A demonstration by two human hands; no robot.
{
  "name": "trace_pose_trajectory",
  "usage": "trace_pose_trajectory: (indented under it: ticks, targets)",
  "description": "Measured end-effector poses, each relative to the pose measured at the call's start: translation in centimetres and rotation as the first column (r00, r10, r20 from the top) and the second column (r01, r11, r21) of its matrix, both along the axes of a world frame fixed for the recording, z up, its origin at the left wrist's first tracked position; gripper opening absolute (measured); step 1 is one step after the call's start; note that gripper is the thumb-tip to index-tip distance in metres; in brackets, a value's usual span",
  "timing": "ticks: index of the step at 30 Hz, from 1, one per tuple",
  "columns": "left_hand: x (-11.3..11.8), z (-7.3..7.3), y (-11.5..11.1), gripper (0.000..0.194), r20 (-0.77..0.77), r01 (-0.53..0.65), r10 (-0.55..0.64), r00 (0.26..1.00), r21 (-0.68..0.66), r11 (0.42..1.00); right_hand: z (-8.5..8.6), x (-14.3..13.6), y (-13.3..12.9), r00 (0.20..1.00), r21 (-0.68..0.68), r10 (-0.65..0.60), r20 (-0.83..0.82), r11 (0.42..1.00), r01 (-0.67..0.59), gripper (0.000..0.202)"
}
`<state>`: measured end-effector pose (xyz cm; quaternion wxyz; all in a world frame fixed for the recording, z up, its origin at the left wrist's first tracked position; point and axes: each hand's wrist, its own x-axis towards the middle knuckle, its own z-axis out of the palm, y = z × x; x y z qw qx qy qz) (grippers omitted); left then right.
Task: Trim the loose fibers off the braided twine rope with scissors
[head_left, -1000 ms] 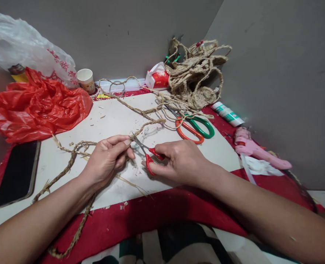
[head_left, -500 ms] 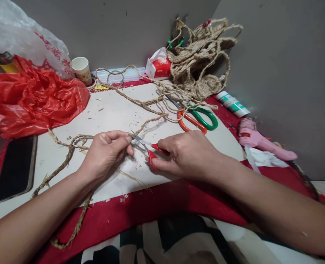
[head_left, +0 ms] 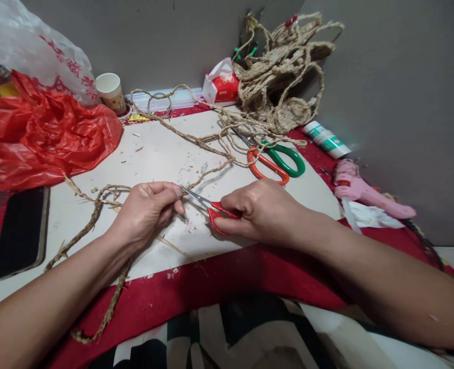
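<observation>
My left hand (head_left: 150,207) is closed, pinching a braided straw rope (head_left: 207,174) between thumb and fingers over the white board. Parts of the rope run out past the hand on both sides, and one loop hangs over the red cloth at the front. In my right hand (head_left: 255,210) is a small pair of red-handled scissors (head_left: 217,215), with thumb and fingers in the handles. Their blades look nearly closed, and the tips reach the rope at my left fingertips. Whether the tips touch the rope or a stray fibre is too small to tell.
Large scissors with orange and green handles (head_left: 286,161) lie beyond my right hand. A heap of woven straw (head_left: 276,77), a tissue pack (head_left: 224,87) and a paper cup (head_left: 111,92) stand at the back. Leftward are a red plastic bag (head_left: 50,133) and a phone (head_left: 21,230); rightward, a pink glue gun (head_left: 369,192).
The scissor blades have closed together as the red handles drew nearer each other. My left hand keeps its pinch on the rope. The whole view has shifted slightly.
</observation>
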<state>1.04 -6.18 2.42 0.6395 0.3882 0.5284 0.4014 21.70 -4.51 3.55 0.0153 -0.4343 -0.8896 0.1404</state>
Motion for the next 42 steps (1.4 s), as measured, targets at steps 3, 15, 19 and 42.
trace_pose_trajectory:
  ticks: [3,15,19,42]
  targets:
    - [0.0,0.0,0.1,0.018,-0.003,0.01,-0.01,1.0,0.014,1.0,-0.2,0.1,0.1,0.997,-0.008,-0.004,-0.078,1.0,0.004,0.037]
    - [-0.2,0.1,0.1,0.01,0.166,-0.073,0.061,0.984,0.068,0.995,-0.7,0.0,0.7,0.811,-0.607,-0.357,-0.464,0.795,0.003,0.042]
    - [-0.3,0.1,0.2,0.006,0.22,-0.133,0.114,0.969,0.074,0.988,-0.5,0.1,0.9,0.792,-0.7,-0.391,-0.468,0.711,-0.062,0.052]
    - [-0.8,-0.3,-1.4,0.025,-0.52,0.15,0.364,0.772,0.706,0.692,-1.7,-0.6,0.9,0.65,-0.749,-0.47,-0.598,0.617,-0.243,0.054]
